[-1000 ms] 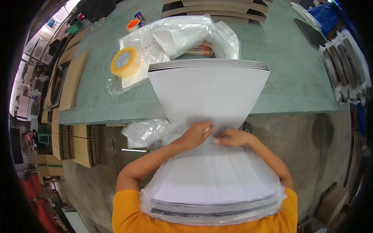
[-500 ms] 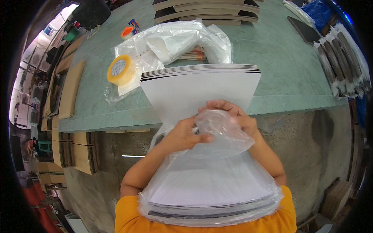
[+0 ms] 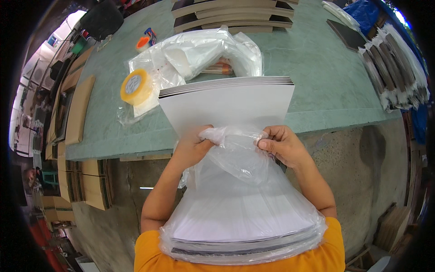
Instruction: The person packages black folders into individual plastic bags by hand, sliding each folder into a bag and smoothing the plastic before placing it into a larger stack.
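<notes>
At the left, folded cardboard (image 3: 94, 186) stands on the floor, and a flat brown piece (image 3: 80, 109) lies along the edge of the green tabletop (image 3: 328, 77). Next comes a yellow roll of tape (image 3: 134, 87), with a smaller orange roll (image 3: 142, 43) farther back, then a crumpled heap of clear bags (image 3: 199, 47). The left hand (image 3: 192, 147) is closed, thumb against fingers, on a bunched part of the clear plastic (image 3: 242, 163). This plastic lies at the centre, stretched between the two hands and covering a white stack (image 3: 240, 213) whose near, layered end is against the person's orange shirt. Beyond the hands, white boards (image 3: 226, 106) show bare at the tabletop's near edge, their layered edges uppermost; whether they join the covered stack is hidden. The right hand (image 3: 285, 145) pinches the plastic's edge between thumb and fingers, the other side of the gather. Farther right, on the tabletop, are a dark flat panel (image 3: 346, 34) and, at its corner, a row of plastic-wrapped dark pieces (image 3: 392, 68).
</notes>
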A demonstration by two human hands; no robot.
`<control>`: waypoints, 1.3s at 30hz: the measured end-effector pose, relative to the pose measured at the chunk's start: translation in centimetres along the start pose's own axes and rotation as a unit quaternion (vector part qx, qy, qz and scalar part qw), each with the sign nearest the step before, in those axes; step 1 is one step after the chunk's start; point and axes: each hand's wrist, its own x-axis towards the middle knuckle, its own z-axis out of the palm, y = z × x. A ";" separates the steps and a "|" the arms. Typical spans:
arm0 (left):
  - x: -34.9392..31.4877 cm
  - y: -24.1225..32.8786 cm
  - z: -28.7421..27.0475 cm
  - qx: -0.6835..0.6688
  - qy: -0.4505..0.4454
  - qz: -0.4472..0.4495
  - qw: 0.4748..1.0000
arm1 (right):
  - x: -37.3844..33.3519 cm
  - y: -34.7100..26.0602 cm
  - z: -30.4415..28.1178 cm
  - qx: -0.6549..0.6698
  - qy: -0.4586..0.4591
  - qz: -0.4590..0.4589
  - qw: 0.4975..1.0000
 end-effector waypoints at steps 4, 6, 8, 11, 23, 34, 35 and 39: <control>-0.3 1.5 -0.4 0.063 0.214 0.040 0.974 | -0.2 -0.6 -0.7 -0.135 0.026 0.009 0.991; -0.9 2.7 -1.3 0.138 0.346 0.091 0.923 | -0.8 -1.3 0.1 -0.030 0.005 -0.002 1.000; -1.8 4.9 -1.3 0.067 0.205 0.104 0.971 | -1.0 -1.5 0.8 -0.002 0.004 -0.022 1.000; -2.1 6.8 1.4 -0.040 -0.028 0.112 0.992 | 0.0 -0.9 2.6 -0.028 0.023 -0.041 0.999; -4.2 2.4 -8.9 0.153 0.527 0.104 0.830 | -0.3 -1.0 1.1 0.032 -0.082 -0.097 0.991; -3.4 6.7 -1.1 -0.031 -0.007 0.147 0.989 | 1.2 -3.5 5.3 -0.111 -0.029 -0.150 0.982; -3.1 6.6 -1.3 -0.101 -0.024 0.088 0.991 | 1.2 -3.4 5.5 -0.160 -0.097 -0.128 0.974; -2.1 6.1 -3.1 -0.388 -0.076 0.038 0.918 | 0.7 -2.9 6.3 -0.334 -0.356 -0.027 0.873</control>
